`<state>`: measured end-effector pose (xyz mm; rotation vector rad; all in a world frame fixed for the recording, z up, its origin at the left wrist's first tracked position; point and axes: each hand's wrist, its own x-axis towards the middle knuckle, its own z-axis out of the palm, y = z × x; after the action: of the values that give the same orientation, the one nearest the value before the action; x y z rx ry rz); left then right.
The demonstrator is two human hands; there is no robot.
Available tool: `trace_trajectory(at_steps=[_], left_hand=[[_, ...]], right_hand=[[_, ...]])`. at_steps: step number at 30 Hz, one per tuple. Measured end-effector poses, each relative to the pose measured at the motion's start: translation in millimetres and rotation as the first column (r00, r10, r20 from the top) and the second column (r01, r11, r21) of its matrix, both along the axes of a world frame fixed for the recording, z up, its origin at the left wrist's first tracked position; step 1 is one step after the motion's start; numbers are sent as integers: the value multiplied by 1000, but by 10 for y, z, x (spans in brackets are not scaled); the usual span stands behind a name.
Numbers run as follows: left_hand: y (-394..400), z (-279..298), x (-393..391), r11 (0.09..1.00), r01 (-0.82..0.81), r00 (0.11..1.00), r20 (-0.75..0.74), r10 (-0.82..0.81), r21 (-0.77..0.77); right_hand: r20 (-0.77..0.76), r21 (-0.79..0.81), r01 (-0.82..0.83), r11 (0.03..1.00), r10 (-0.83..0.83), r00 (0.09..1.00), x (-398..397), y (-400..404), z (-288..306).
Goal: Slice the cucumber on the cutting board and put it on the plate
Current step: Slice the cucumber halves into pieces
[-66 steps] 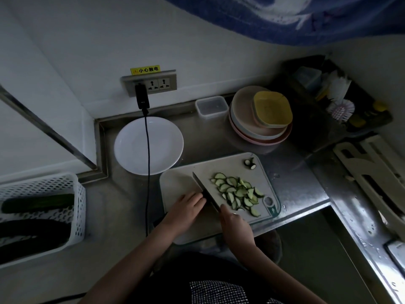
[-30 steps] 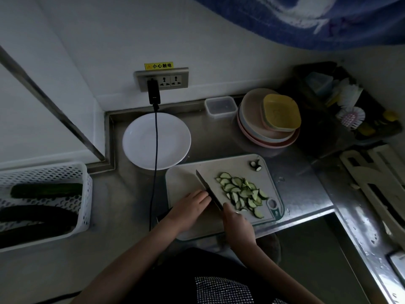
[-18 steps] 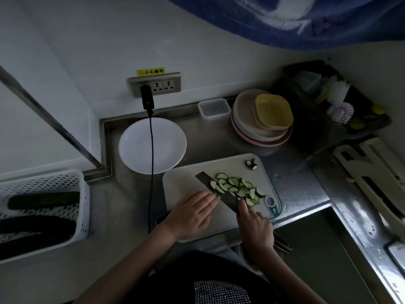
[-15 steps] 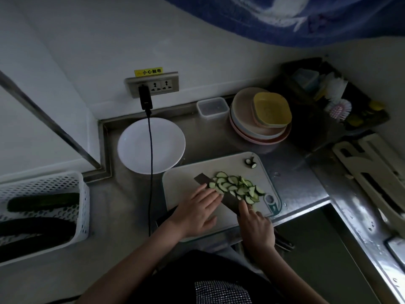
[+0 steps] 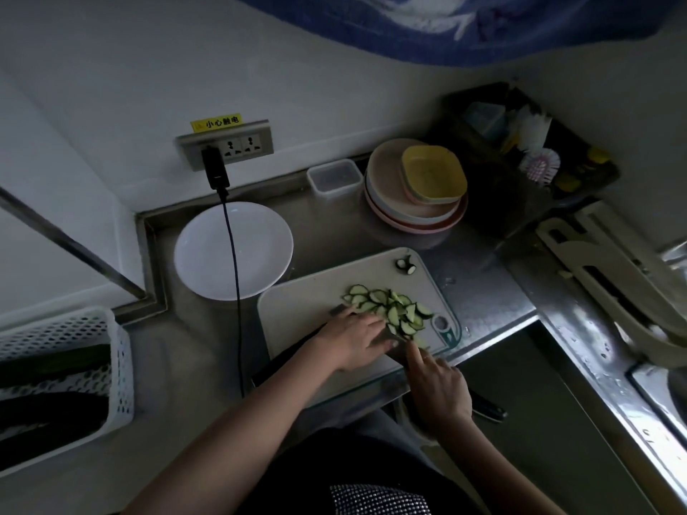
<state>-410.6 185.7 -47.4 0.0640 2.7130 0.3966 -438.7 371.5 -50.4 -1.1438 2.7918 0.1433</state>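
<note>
A single head-worn wide-angle view is directed steeply down and forward over a steel counter [image 5: 479, 291], close above the cutting board [image 5: 305, 302] at near centre; the wall socket [image 5: 238, 144] is framed far, the basket [image 5: 111, 366] left.

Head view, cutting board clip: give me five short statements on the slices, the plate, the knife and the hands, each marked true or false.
1. The white plate already holds cucumber slices. False: it is bare; the cucumber slices lie on the cutting board.
2. The left hand lies with straight fingers against the pile. True.
3. The knife lies flat under the slices, its handle in the right hand. True.
4. Two end pieces sit at the board's far corner, apart from the pile. True.
5. The white basket holds stacked plates. False: it holds dark whole vegetables.
</note>
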Motion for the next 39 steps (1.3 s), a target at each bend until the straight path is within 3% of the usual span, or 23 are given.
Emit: trace_trajectory(at_steps=[2, 4, 7, 9, 14, 20, 24, 30, 34, 35, 37, 39], left_hand=[[-31, -60, 19, 1000, 7, 1000, -25, -6, 27], [-100, -84, 139, 986, -66, 962, -253, 104, 154], [-262, -129, 450, 912, -236, 715, -575, 397, 336], [-343, -200, 691, 866, -353, 649, -573, 500, 354], [-392, -447, 960, 914, -354, 817, -410, 406, 199], [-203, -130, 624, 988, -100, 691, -706, 154, 118], [-191, -109, 490, 982, -164, 688, -703, 180, 91], [-249, -82, 235, 981, -105, 870, -462, 171, 166], [-242, -32, 80, 998, -47, 975, -214, 56, 47], [-249, -41, 70, 998, -43, 978, -203, 51, 40], [-269, -77, 127, 993, -73, 936, -337, 99, 88], [-291, -156, 290, 962, -191, 777, -569, 270, 196]], right_hand=[[-51, 10, 17, 1000, -16, 999, 58, -24, 25], [-59, 4, 48, 999, -48, 997, 95, -43, 31], [28, -26, 108, 994, -107, 994, 137, -82, 80], [133, -120, 207, 971, -191, 973, 156, -118, 96], [282, -323, 383, 866, -298, 912, 250, -242, 139], [119, -191, 268, 944, -248, 961, 277, -198, 183], [9, -143, 127, 982, -127, 992, 281, -115, 127], [-56, -45, 68, 997, -71, 996, 199, -23, 115], [-39, -57, 74, 996, -76, 996, 189, 26, 124], [-37, -68, 79, 995, -81, 996, 193, 34, 127], [-12, -87, 124, 989, -125, 992, 211, 48, 152], [52, -135, 235, 963, -230, 972, 234, 57, 182]])
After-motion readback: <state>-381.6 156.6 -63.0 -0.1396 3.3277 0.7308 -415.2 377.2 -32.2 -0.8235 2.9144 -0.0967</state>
